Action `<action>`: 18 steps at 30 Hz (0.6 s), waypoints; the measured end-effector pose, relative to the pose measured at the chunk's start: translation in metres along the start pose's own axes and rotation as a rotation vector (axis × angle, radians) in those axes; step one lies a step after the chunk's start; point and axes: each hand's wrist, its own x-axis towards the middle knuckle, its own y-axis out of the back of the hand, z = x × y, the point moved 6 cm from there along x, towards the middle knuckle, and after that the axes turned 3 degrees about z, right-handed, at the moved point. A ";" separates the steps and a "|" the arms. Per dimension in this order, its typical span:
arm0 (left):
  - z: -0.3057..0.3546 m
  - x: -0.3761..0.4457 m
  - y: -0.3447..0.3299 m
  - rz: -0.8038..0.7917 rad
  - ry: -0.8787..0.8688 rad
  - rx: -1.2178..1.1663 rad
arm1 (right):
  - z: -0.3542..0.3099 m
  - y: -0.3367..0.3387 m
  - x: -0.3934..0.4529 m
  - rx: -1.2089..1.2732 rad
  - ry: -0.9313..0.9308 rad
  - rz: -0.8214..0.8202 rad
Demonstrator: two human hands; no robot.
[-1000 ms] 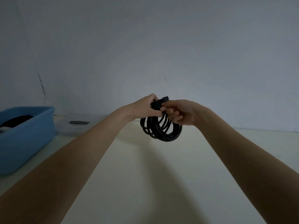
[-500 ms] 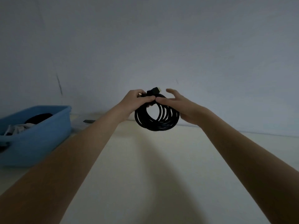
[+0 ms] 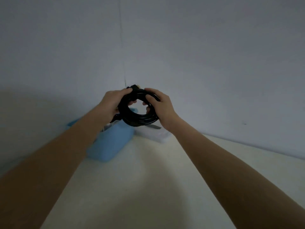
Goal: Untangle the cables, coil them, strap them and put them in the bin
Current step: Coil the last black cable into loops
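Note:
A black coiled cable (image 3: 137, 119) is held up in the air in front of me, its plug sticking out at the top. My left hand (image 3: 113, 103) grips the coil's left side, fingers curled through the ring. On the right side, my right hand (image 3: 160, 106) wraps round the loops with the thumb on top. The blue bin (image 3: 112, 142) sits on the table just below and behind the coil, mostly hidden by my left forearm.
A white flat box (image 3: 155, 134) with a dark strip on it lies right of the bin against the wall. The cream table (image 3: 140, 187) stretches toward me under both forearms. A grey wall stands close behind.
My view has swung left, so the bin now lies under the coil instead of far left. My right hand has gone from open fingers beside the coil to gripping it.

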 end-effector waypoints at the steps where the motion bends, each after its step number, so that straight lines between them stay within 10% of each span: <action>1: 0.002 0.003 0.015 0.024 0.010 0.040 | 0.002 -0.015 0.010 -0.031 0.021 -0.025; 7: 0.010 0.047 0.106 0.227 -0.042 0.523 | 0.040 -0.099 0.069 -0.254 -0.015 -0.045; 12: -0.032 0.073 0.084 -0.210 0.090 1.310 | 0.089 -0.133 0.085 -1.059 -0.005 -0.207; 18: -0.063 0.075 0.065 -0.393 0.231 1.508 | 0.115 -0.120 0.108 -1.327 -0.083 -0.335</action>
